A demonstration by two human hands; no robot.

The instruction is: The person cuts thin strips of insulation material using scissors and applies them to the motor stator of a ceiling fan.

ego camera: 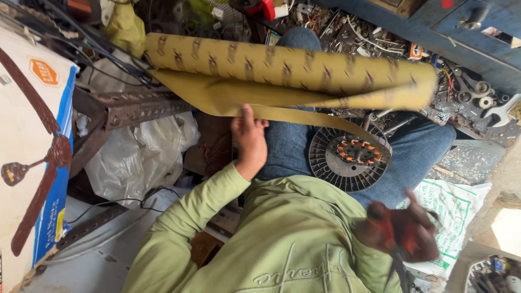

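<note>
Cluttered workshop parts crowd the frame's top edge. Olive paper roll (287, 68) lies left-to-right across the lap; left hand (248, 138) pinches its loose sheet. Right hand (404, 233), lower right, grips orange scissors (392, 239).

**Paper, Cloth, Metal and Plastic at Close Range**

The olive-yellow roll of insulating paper (282, 68) looks matt and smooth, printed with dark marks, its loose sheet stiff and creaseless. Below it, at five o'clock, the round dark-grey fan motor stator (348, 157) shows dull ribbed cast metal around orange glossy plastic coil holders. The light-green long-sleeved top (282, 239) is soft matt cloth; the blue denim trousers (418, 149) look coarse-woven. At nine o'clock the crumpled clear plastic bag (138, 154) shines faintly beside a rusty perforated steel angle bar (133, 106). The orange-handled scissors (399, 239) appear blurred, with plastic handles.
</note>
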